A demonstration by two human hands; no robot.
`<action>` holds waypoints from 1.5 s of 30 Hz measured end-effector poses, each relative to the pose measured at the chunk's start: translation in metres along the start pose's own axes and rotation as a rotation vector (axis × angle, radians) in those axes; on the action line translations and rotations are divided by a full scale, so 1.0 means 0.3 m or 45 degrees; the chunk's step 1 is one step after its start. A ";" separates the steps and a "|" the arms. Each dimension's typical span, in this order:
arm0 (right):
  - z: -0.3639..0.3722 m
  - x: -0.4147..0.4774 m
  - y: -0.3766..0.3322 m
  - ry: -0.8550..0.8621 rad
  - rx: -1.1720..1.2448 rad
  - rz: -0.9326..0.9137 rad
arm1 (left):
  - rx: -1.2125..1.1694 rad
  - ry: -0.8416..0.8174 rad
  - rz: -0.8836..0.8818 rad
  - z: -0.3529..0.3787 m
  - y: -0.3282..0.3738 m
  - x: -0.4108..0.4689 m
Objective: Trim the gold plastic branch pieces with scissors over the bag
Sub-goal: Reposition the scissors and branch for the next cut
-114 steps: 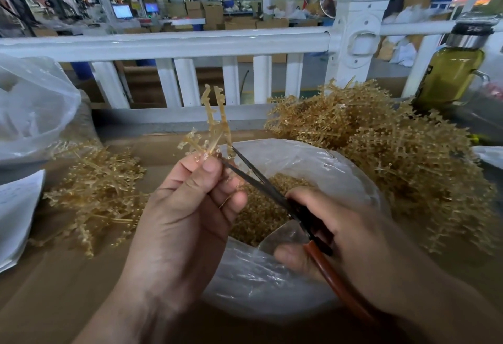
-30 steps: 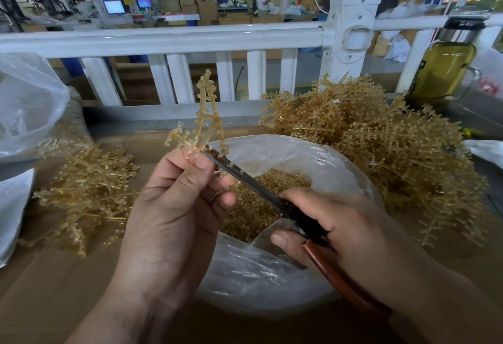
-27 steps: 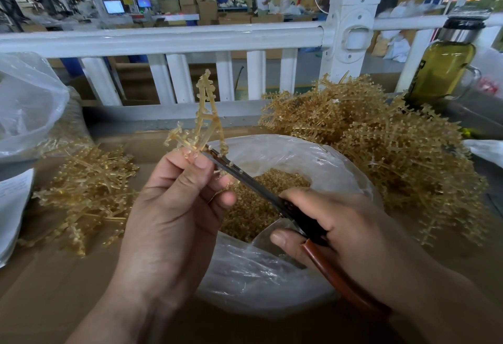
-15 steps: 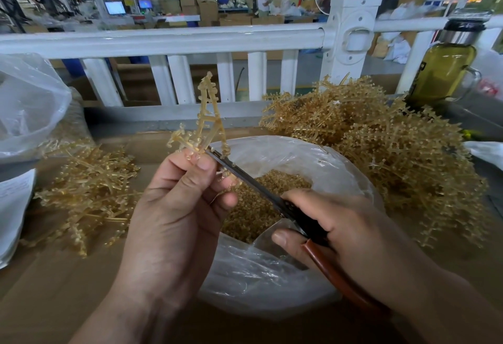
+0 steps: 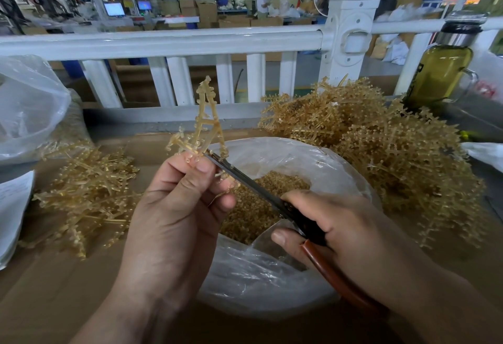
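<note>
Two hands on the job. Your left hand point(image 5: 174, 207) pinches the gold branch piece point(image 5: 207, 123) between thumb and fingers, tip pointing up, above the far-left rim of the bag point(image 5: 343, 165). Your right hand point(image 5: 345, 224) is wrapped round the brown handles of the scissors point(image 5: 241, 177). The blades look closed or nearly so, and their tips are right at the base of the piece.

Watch that left thumb: the blades run just beside it, and I'd judge a nick there to be the main risk. Shift your pinch a little away from the cut line. If the plastic resists, bite with the part of the blade nearer the pivot, because the tips may twist.

Bring the cut over the open mouth of the bag rather than its edge. That way the offcut drops onto the gold bits point(image 5: 261, 202) inside and not onto the worktop point(image 5: 40, 294). Snip close to the stem.

The big heap point(image 5: 386, 153) lies just beyond the bag on your right, with a smaller pile point(image 5: 87, 186) on your left.
</note>
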State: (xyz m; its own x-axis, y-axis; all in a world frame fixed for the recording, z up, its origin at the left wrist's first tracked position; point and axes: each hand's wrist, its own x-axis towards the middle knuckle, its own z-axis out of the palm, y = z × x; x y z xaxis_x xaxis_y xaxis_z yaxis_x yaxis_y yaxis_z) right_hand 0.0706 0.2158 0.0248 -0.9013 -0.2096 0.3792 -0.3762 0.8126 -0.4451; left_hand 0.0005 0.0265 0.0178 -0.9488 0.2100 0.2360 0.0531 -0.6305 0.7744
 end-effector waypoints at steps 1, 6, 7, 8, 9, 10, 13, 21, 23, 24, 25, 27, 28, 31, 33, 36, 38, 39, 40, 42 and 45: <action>0.001 0.000 0.000 -0.001 -0.009 0.000 | -0.003 0.000 -0.001 0.000 0.000 0.000; 0.005 0.000 0.002 0.014 -0.056 -0.017 | 0.012 0.002 -0.001 -0.002 0.000 -0.004; 0.005 0.000 0.002 0.013 -0.056 -0.017 | 0.016 0.001 0.000 -0.002 0.000 -0.004; 0.006 0.000 0.002 0.011 -0.056 -0.016 | 0.018 -0.001 0.002 -0.003 -0.001 -0.004; 0.006 0.000 0.001 0.011 -0.055 -0.015 | 0.020 -0.003 0.003 -0.003 -0.001 -0.004; 0.005 0.001 0.000 0.010 -0.053 -0.013 | 0.021 -0.004 0.004 -0.004 -0.001 -0.004; 0.001 0.003 -0.001 0.024 -0.037 -0.032 | 0.016 0.001 -0.003 -0.005 -0.002 -0.003; 0.006 0.002 0.004 0.034 -0.046 -0.044 | 0.020 -0.009 0.011 0.003 0.006 -0.007; 0.009 0.001 0.006 0.041 -0.045 -0.039 | 0.021 -0.006 0.011 0.003 0.005 -0.009; 0.010 0.001 0.006 0.044 -0.047 -0.034 | 0.023 -0.006 0.011 0.004 0.005 -0.009; 0.012 0.000 0.007 0.047 -0.051 -0.032 | 0.024 -0.007 0.011 0.003 0.004 -0.009; 0.014 0.000 0.009 0.052 -0.058 -0.033 | 0.026 -0.006 0.012 0.004 0.003 -0.009; 0.014 0.000 0.010 0.056 -0.060 -0.035 | 0.025 -0.003 0.011 0.003 0.002 -0.009; 0.014 0.001 0.010 0.065 -0.073 -0.038 | 0.017 0.012 0.000 0.002 0.000 -0.007; 0.013 0.002 0.008 0.053 -0.083 -0.033 | 0.014 0.023 -0.005 -0.001 0.000 -0.006; 0.011 0.003 0.006 0.053 -0.076 -0.030 | 0.011 0.025 -0.007 -0.001 0.000 -0.007; 0.010 0.003 0.005 0.062 -0.071 -0.037 | 0.008 0.021 -0.007 0.001 0.001 -0.008; 0.010 0.004 0.006 0.063 -0.068 -0.037 | 0.008 0.015 -0.006 0.002 0.002 -0.007; 0.010 0.003 0.008 0.062 -0.064 -0.035 | 0.009 0.010 -0.007 0.004 0.003 -0.006; 0.012 0.002 0.011 0.055 -0.059 -0.030 | 0.015 0.004 -0.005 0.005 0.005 -0.006; 0.014 0.005 0.012 0.052 -0.048 -0.039 | 0.045 -0.006 0.010 0.003 0.005 -0.004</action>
State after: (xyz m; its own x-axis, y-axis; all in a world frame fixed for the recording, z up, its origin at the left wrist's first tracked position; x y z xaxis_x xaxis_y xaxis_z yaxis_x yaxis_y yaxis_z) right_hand 0.0670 0.2161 0.0202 -0.8797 -0.2131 0.4251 -0.3945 0.8263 -0.4020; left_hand 0.0019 0.0259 0.0193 -0.9469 0.2084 0.2450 0.0718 -0.6057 0.7925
